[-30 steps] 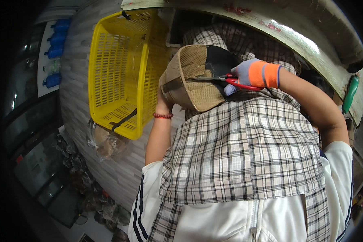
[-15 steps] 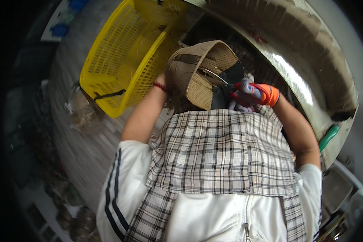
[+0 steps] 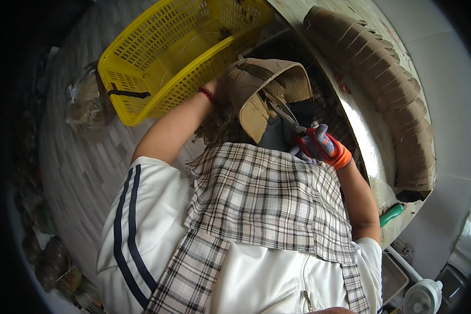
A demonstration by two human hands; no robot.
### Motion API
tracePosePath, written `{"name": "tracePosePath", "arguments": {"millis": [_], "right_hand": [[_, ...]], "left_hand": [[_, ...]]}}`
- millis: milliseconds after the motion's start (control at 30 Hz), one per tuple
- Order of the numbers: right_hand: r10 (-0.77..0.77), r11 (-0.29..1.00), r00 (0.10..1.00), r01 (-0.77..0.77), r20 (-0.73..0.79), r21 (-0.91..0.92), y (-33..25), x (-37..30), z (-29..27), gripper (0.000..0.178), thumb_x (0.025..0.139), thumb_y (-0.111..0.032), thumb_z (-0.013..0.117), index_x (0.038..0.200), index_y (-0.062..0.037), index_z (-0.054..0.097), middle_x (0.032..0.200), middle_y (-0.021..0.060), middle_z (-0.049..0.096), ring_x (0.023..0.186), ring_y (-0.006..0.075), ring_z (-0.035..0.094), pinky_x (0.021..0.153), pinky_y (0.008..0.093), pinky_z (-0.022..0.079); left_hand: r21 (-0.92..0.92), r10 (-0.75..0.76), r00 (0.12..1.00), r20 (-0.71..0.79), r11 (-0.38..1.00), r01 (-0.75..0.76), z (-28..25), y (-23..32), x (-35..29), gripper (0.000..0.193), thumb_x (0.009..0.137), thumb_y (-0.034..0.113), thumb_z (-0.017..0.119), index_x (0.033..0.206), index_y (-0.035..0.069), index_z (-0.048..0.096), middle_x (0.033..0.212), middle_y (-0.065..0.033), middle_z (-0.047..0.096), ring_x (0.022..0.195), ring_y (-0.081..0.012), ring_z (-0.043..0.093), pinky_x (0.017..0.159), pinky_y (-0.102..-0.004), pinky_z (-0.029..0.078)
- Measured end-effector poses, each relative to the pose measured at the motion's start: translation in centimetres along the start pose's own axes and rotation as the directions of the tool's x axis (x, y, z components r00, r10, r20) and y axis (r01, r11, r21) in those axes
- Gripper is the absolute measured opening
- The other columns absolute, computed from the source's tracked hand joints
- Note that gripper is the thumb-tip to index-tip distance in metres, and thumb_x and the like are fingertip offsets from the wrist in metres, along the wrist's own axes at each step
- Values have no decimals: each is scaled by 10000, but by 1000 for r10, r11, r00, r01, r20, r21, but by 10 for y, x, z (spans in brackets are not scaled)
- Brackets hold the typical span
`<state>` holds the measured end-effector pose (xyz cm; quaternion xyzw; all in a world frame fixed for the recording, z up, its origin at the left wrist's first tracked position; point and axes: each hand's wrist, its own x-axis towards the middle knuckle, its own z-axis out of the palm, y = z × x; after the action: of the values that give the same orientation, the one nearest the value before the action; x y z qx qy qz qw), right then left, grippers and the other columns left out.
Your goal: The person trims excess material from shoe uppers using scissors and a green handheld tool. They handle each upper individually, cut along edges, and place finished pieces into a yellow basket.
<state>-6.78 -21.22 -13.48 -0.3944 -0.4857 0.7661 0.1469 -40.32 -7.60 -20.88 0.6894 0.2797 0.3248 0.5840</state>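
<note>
Swung further round since a second ago, the view now puts the yellow basket [image 3: 178, 52] at the upper left and the curved metal rim [image 3: 369, 136] down the right side; the hat and both hands have kept their places relative to each other. A tan woven hat [image 3: 269, 91] is held up in front of the person, above a checked cloth [image 3: 267, 209] draped over the chest. Left hand [image 3: 221, 89] is mostly hidden behind the hat's brim, a red band at its wrist; its grip is on the hat, though how the fingers close I cannot tell. Right hand [image 3: 319, 146], in a grey glove with an orange cuff, is closed around the red handles of scissors [image 3: 288, 118], whose blades reach into the hat's underside. Along the metal rim lies a row of overlapping brown cardboard pieces [image 3: 397, 104]. A green handle [image 3: 392, 213] pokes out at the rim's lower end. Grey tiled floor [image 3: 83, 167] spreads on the left, with a clear bag [image 3: 86, 104] just beside the basket.
</note>
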Motion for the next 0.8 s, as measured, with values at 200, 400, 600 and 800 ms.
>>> {"name": "tracePosePath", "arguments": {"millis": [200, 400, 600, 800], "right_hand": [[104, 991, 994, -102, 19, -88, -14, 1, -4, 881, 780, -805, 426, 1090, -3, 619, 863, 44, 618, 736, 105, 517, 661, 244, 406], [7, 941, 1000, 4, 31, -337, -23, 8, -2, 726, 868, -691, 428, 751, -6, 642, 555, 41, 572, 458, 99, 535, 423, 217, 404], [-193, 876, 981, 188, 34, -444, 3, 6, -8, 590, 928, -575, 447, 799, -19, 595, 627, 28, 542, 549, 79, 464, 507, 240, 389], [-51, 974, 998, 44, -28, -222, -22, 8, 4, 552, 942, -564, 427, 847, -41, 575, 690, 9, 522, 622, 93, 463, 567, 247, 384]], "left_hand": [[-14, 15, 1000, 13, 1000, -15, -2, 6, 0, 449, 852, 135, 652, 1273, 43, 526, 1290, -93, 544, 1163, -189, 515, 1002, -323, 413], [-62, 44, 998, 35, 997, -42, -1, 18, 5, 460, 844, 138, 656, 1275, 47, 526, 1309, -99, 535, 1183, -199, 510, 1019, -325, 402], [332, 76, 997, 3, 941, -72, -14, -40, -5, 461, 877, 158, 626, 1302, 39, 493, 1309, -81, 527, 1177, -170, 493, 1026, -310, 383], [292, 73, 997, 30, 953, -78, -8, -18, -2, 451, 892, 172, 610, 1301, 26, 488, 1288, -69, 537, 1163, -146, 494, 1014, -304, 392]]}}
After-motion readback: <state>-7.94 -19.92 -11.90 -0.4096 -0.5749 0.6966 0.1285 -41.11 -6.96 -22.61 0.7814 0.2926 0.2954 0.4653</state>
